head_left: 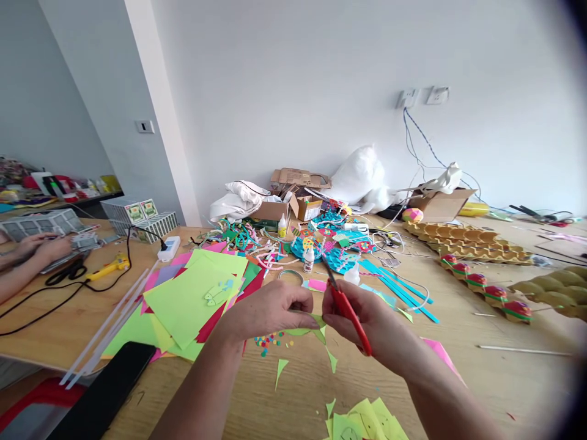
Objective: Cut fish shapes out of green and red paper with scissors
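Observation:
Between my two hands is a small piece of yellow-green paper (pixel 300 332). My left hand (pixel 270 308) pinches it between thumb and fingers. In my right hand (pixel 367 318) is a pair of scissors with red handles (pixel 351 318), its dark blades pointing up and away; the fingertips of this hand also meet the paper's right end. Below lie cut paper scraps (pixel 281 370) and, at the front edge, a heap of yellow-green paper pieces (pixel 362 421) with pencil drawings. Small coloured paper dots (pixel 266 343) lie beneath my left hand.
Stacked coloured paper sheets (pixel 183 299) and a black phone-like slab (pixel 110 385) lie left. Glue bottles (pixel 309 260) and blue decorated pieces (pixel 342 260) stand beyond my hands. Egg cartons (pixel 468 241) are right. Another person's hands (pixel 48 247) work at far left, near a yellow glue gun (pixel 110 267).

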A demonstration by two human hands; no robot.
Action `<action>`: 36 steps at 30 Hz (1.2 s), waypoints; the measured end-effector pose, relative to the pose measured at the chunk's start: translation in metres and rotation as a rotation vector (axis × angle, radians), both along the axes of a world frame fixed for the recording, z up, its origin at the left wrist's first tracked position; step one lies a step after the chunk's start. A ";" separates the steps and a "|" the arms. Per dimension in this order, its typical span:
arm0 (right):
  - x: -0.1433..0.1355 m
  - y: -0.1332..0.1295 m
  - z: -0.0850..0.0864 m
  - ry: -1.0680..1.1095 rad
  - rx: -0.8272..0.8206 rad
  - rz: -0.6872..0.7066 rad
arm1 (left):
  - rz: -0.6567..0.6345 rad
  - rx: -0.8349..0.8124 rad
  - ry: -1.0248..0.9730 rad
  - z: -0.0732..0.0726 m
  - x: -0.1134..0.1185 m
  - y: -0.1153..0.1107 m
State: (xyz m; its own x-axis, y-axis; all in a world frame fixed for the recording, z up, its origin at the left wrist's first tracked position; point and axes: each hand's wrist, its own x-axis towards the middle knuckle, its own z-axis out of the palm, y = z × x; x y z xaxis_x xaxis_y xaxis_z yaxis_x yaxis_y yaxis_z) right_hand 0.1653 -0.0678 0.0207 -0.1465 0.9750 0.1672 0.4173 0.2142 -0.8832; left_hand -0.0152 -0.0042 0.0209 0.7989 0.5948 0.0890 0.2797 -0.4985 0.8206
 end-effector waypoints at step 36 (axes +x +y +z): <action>-0.021 0.013 -0.028 0.543 0.104 -0.274 | 0.283 -0.111 -0.494 -0.012 0.025 -0.005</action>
State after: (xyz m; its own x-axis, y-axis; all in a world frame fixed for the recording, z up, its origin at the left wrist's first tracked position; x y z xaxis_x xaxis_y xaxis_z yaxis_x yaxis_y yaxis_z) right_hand 0.1439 -0.0549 -0.0073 0.2397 0.9398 0.2436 -0.0342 0.2589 -0.9653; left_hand 0.0098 -0.0092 0.0090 0.4874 0.8060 0.3358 -0.0399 -0.3637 0.9307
